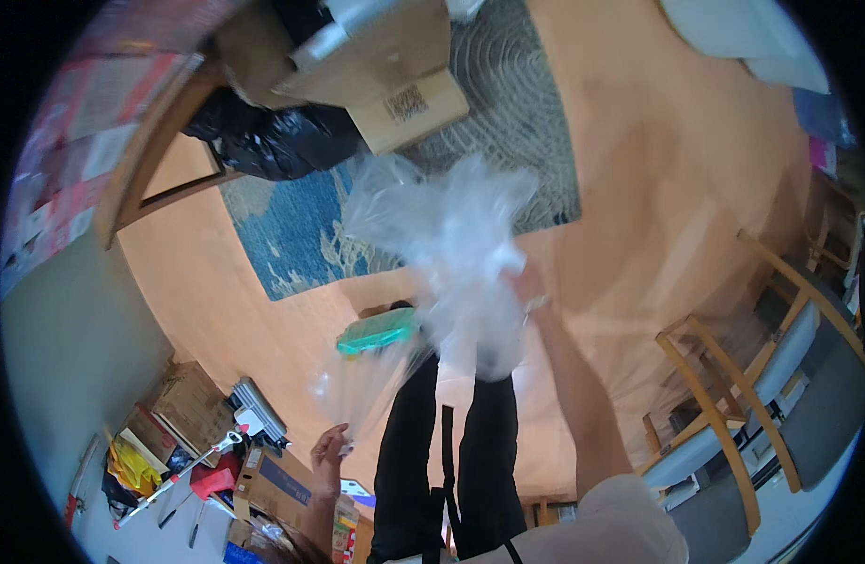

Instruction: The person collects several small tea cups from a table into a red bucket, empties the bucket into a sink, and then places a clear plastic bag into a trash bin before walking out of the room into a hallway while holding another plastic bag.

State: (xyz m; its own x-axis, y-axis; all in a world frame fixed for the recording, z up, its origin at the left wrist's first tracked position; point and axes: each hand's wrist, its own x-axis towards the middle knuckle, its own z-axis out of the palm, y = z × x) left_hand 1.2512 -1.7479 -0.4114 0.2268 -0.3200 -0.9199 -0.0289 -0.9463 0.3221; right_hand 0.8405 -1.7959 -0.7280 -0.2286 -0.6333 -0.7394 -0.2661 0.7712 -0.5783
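Note:
My right hand [528, 285] is closed on a bunch of clear plastic bags [461, 233], which hangs over my legs and is blurred. Lower left, my left hand [330, 451] pinches the edge of a thin clear plastic bag [358, 395] between its fingertips. That film stretches up toward a green, box-like item [376, 331] beside the bunch; whether the item lies inside the film, I cannot tell.
A blue and grey rug [298, 233] lies ahead, with an open cardboard box [404, 92] and a black plastic bag [284, 141] near it. Wooden chairs [729, 423] stand right. Cardboard boxes [193, 405] and a flat mop [256, 416] are at the left wall.

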